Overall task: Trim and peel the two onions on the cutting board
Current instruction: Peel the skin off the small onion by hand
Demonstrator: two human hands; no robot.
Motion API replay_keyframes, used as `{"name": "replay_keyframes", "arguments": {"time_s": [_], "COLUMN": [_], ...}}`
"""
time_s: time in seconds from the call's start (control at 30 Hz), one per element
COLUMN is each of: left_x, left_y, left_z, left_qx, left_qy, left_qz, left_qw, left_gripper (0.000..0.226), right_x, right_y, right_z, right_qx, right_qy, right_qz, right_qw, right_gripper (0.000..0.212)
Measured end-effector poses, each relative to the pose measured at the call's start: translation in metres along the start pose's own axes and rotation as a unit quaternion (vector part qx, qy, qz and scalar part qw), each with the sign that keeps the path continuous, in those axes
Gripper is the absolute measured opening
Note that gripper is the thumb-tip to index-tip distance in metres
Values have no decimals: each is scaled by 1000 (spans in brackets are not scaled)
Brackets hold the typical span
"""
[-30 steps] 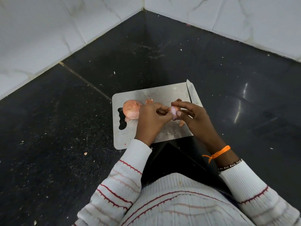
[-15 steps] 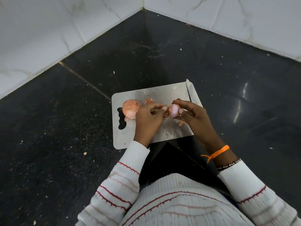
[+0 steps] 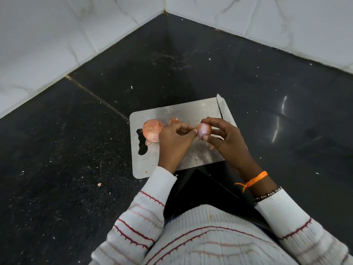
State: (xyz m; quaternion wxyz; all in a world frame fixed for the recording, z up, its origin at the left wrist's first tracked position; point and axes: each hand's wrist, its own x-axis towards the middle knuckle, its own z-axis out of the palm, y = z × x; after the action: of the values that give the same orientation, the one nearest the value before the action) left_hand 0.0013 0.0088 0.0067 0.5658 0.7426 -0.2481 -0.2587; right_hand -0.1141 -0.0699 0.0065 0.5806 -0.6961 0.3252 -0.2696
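Right hand (image 3: 227,138) grips a small, glossy onion (image 3: 204,130) above the steel cutting board (image 3: 193,113), thumb under it and fingers curled over the top, while the left hand (image 3: 174,139) pinches at the onion's side, apparently pulling away a last strip of skin. Judging by its pale purple, shiny surface, this onion is all but peeled. The second onion (image 3: 152,131) lies on the board's left part by the handle slot, papery skin intact, so roughly half the job looks left. Scraps of peel (image 3: 174,120) lie on the board. A knife (image 3: 221,108) rests along the board's right edge, untouched, on the dark stone desk (image 3: 76,150).
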Motion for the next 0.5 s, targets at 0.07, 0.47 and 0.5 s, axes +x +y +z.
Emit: {"name": "replay_keyframes", "arguments": {"time_s": [0.07,0.47,0.5], "left_x": [1,2,3], "left_y": [0,-11,-10], "left_z": [0,3,3], "left_qx": [14,-46,-49], "left_qy": [-1,16,13], "left_qz": [8,-17,-15], "left_qw": [1000,999,999], "left_gripper": [7,12,13], "right_x": [1,-3,-3], "right_y": [0,1,1], "right_z": [2,-4,-5], "right_qx": [-1,359,367], "right_qy": [0,-69,-74], "right_qz": [-1,95,95], "right_qw": [1000,926,923], "right_gripper": [37,37,38]}}
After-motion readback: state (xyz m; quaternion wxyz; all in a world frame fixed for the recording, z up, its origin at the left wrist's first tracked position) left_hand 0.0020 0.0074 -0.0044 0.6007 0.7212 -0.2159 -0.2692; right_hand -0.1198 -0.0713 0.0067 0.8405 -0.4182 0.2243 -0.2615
